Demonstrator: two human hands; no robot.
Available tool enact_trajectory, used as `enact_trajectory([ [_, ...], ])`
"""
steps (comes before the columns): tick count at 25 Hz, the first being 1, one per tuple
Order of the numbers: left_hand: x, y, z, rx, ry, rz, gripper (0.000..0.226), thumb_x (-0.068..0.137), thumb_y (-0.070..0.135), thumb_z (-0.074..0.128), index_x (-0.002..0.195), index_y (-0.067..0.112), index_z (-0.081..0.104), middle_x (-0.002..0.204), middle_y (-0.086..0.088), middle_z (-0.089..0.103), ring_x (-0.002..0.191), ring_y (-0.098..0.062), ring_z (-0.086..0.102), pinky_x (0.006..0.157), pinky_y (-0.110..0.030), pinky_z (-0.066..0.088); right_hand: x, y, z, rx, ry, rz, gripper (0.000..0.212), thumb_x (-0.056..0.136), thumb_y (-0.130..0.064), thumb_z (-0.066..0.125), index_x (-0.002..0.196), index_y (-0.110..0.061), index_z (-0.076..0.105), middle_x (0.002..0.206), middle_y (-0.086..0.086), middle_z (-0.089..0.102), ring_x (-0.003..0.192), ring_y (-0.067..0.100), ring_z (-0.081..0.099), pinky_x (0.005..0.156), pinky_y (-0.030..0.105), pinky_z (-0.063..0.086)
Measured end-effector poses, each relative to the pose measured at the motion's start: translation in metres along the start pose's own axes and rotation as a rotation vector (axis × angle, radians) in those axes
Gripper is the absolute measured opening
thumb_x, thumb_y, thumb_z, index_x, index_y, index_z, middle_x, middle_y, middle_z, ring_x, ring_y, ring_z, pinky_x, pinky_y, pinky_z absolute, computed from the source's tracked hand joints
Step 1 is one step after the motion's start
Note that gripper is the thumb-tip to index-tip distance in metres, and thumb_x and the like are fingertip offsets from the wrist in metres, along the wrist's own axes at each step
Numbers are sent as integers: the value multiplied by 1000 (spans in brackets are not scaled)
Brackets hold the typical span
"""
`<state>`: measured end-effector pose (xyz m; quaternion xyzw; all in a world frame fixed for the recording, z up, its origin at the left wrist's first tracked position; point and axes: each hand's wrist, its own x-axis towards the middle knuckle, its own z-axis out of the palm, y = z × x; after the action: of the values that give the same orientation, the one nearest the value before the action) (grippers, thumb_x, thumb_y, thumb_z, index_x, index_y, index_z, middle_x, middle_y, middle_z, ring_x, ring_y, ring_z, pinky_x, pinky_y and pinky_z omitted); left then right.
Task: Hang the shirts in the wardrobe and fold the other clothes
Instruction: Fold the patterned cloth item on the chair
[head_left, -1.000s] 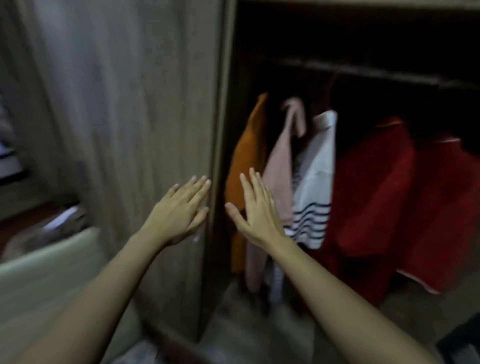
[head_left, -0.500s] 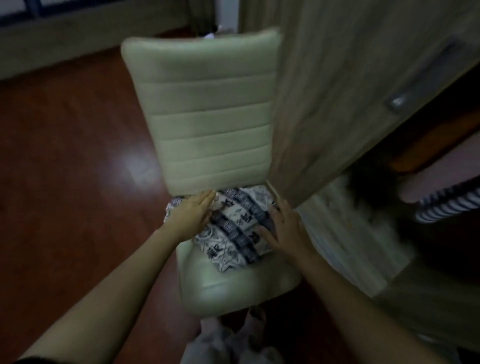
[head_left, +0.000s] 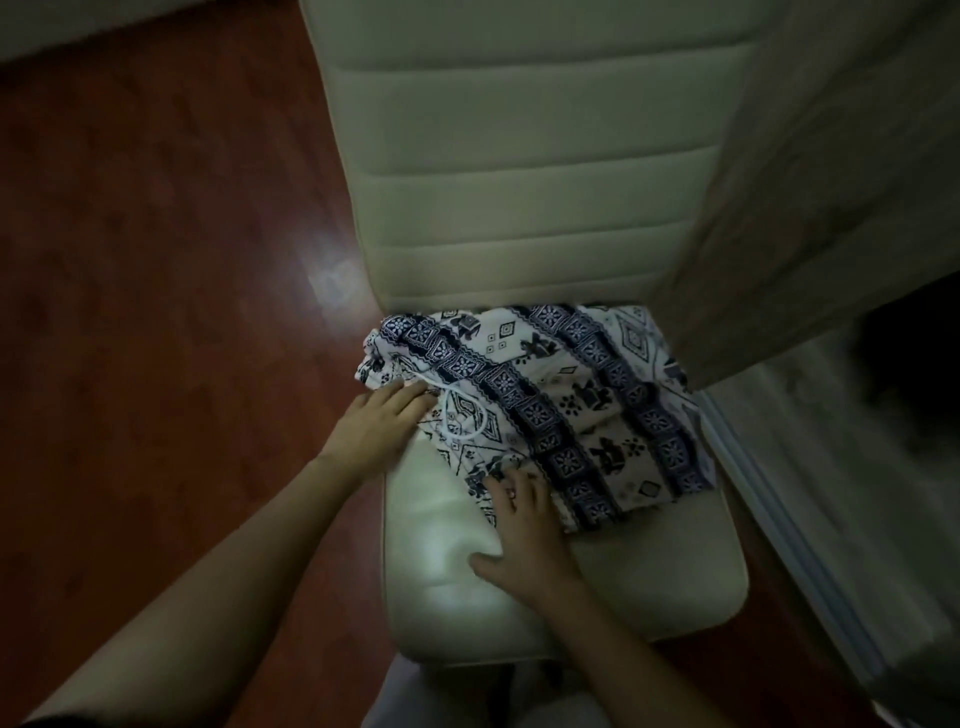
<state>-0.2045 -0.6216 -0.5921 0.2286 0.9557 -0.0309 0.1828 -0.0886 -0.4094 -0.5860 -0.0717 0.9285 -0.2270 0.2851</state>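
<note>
Item: folded drawstring garment (head_left: 545, 395) of soft white cloth with navy geometric bands, lying on the rear half of a cream padded chair (head_left: 649, 587). The chair's ribbed back is at 12 o'clock.
Left hand (head_left: 376, 428): flat, fingers straight, resting on the garment's 9 o'clock edge.
Right hand (head_left: 524, 525): fingers nearly straight, tips touching the 7 o'clock hem, gripping nothing.
Wood-grain door (head_left: 831, 156) at 2 o'clock.

We list one cream padded chair (head_left: 519, 182), its back ribbed crosswise. Beneath it we note glossy red-brown wooden floor (head_left: 156, 260).
</note>
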Motion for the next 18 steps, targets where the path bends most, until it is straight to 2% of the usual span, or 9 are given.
enact_trajectory([
  [1, 3, -3, 6, 13, 62, 18, 52, 89, 19, 58, 136, 26, 36, 146, -2, 41, 125, -35, 44, 86, -49, 49, 4, 6, 5, 15, 11, -12, 85, 77, -45, 65, 146, -24, 21, 155, 2, 10, 139, 28, 11, 111, 40, 21],
  [3, 8, -6, 10, 75, 135, 41, 57, 74, 19, 75, 122, 25, 45, 125, -5, 59, 98, -37, 58, 66, -43, 53, 8, 19, 6, 72, 44, -69, 77, 80, -37, 68, 145, -27, 28, 153, 1, 18, 138, 25, 18, 111, 35, 23],
  [5, 9, -7, 7, 124, 138, 28, 57, 66, 18, 80, 116, 25, 53, 114, -4, 65, 90, -33, 61, 67, -41, 50, 10, 27, 1, 95, 87, -131, 64, 83, -19, 66, 141, -25, 38, 148, 4, 33, 132, 24, 32, 107, 30, 31],
  [7, 0, -3, 1, 150, 126, 23, 48, 67, 19, 79, 111, 25, 61, 106, 0, 68, 93, -28, 61, 71, -41, 47, 3, 30, -13, 261, 139, -106, 45, 88, -13, 60, 131, -22, 52, 132, 6, 52, 116, 21, 51, 94, 25, 41],
  [10, -25, 3, -25, 143, 167, 44, 25, 75, 34, 62, 98, 23, 63, 90, 3, 72, 91, -24, 64, 74, -48, 46, -20, 34, -58, 604, 230, 32, 25, 93, -24, 55, 117, -28, 53, 104, -5, 65, 92, 10, 63, 75, 24, 49],
  [13, -32, 12, -80, -45, 181, 141, 40, 82, 40, 32, 102, 20, 59, 92, -3, 69, 84, -25, 65, 71, -42, 49, -49, 33, -126, 709, 463, -1, 38, 86, -53, 49, 106, -20, 52, 90, -11, 63, 82, 0, 62, 69, 18, 50],
  [14, -34, 15, -112, -125, 221, 162, 38, 84, 39, 31, 107, 19, 54, 96, -7, 65, 84, -27, 64, 66, -39, 51, -63, 27, -154, 688, 536, -14, 37, 87, -53, 50, 97, -17, 53, 81, -10, 62, 75, 0, 61, 62, 14, 46],
  [16, -40, 20, -188, -196, 302, 167, 32, 86, 39, 33, 111, 22, 42, 100, -10, 59, 84, -32, 63, 59, -39, 53, -96, 8, -213, 678, 650, -16, 16, 91, -37, 55, 87, -21, 55, 70, -6, 61, 66, -3, 58, 55, 12, 41],
  [18, -52, 26, -271, -188, 381, 187, 39, 84, 45, 24, 115, 27, 36, 104, -10, 59, 85, -34, 63, 61, -39, 52, -129, -16, -278, 640, 787, -47, 4, 91, -28, 56, 89, -24, 56, 80, -12, 66, 70, -6, 59, 59, 14, 44],
])
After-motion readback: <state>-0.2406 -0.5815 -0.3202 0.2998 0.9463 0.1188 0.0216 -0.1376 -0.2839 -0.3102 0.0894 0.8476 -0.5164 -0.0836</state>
